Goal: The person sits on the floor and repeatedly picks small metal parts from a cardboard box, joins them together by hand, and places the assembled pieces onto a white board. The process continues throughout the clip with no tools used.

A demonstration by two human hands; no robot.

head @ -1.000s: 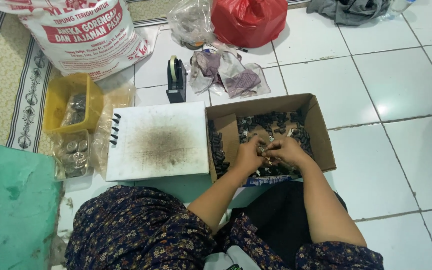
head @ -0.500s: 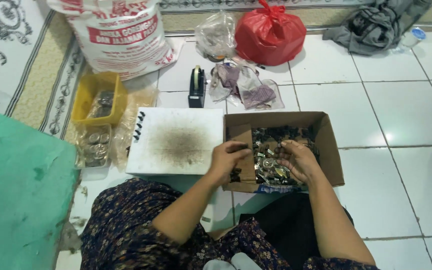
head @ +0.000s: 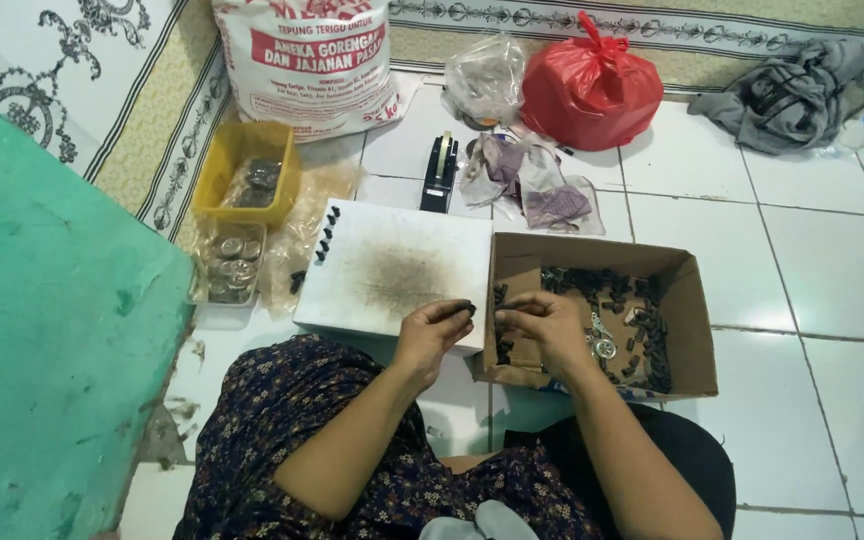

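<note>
Cardboard box [head: 687, 300]: open on the tiled floor, within arm's reach, holding small dark parts [head: 632, 320]. Left hand [head: 432, 335]: pinching one dark piece at the white board's [head: 392, 270] edge. Right hand [head: 547, 325]: fingers curled over the box's near corner, contents unclear. Yellow tray [head: 247, 170]: set aside, leftward.

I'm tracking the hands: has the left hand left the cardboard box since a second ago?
Yes. The left hand has come leftward out of the cardboard box, over the white board's edge.
</note>
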